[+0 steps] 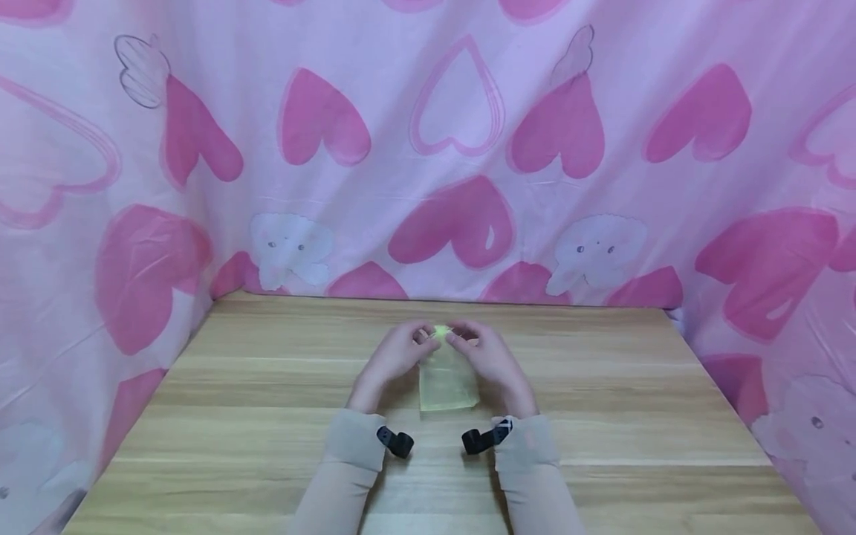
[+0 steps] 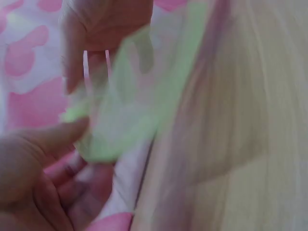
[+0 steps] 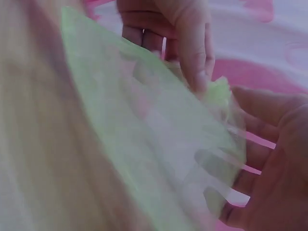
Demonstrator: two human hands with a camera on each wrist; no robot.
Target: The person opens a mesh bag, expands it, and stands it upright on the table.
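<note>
A small pale green see-through pouch (image 1: 446, 383) lies on the wooden table (image 1: 602, 386), its far end lifted between both hands. My left hand (image 1: 423, 336) pinches the gathered top edge from the left. My right hand (image 1: 458, 338) pinches the same edge from the right, fingertips almost meeting. In the left wrist view the pouch (image 2: 125, 110) hangs blurred between my left hand (image 2: 72, 130) and the right hand's fingers (image 2: 72, 53) above. The right wrist view has the sheer fabric (image 3: 144, 125) stretched between my right hand (image 3: 240, 120) and the left hand's fingers (image 3: 192, 53). I cannot tell whether anything is inside the pouch.
Pink cloth with hearts (image 1: 461, 148) walls in the table at the back and on both sides. Black straps (image 1: 399, 442) sit at both wrists over beige sleeves (image 1: 348, 461). Bare wood spreads left, right and in front of the hands.
</note>
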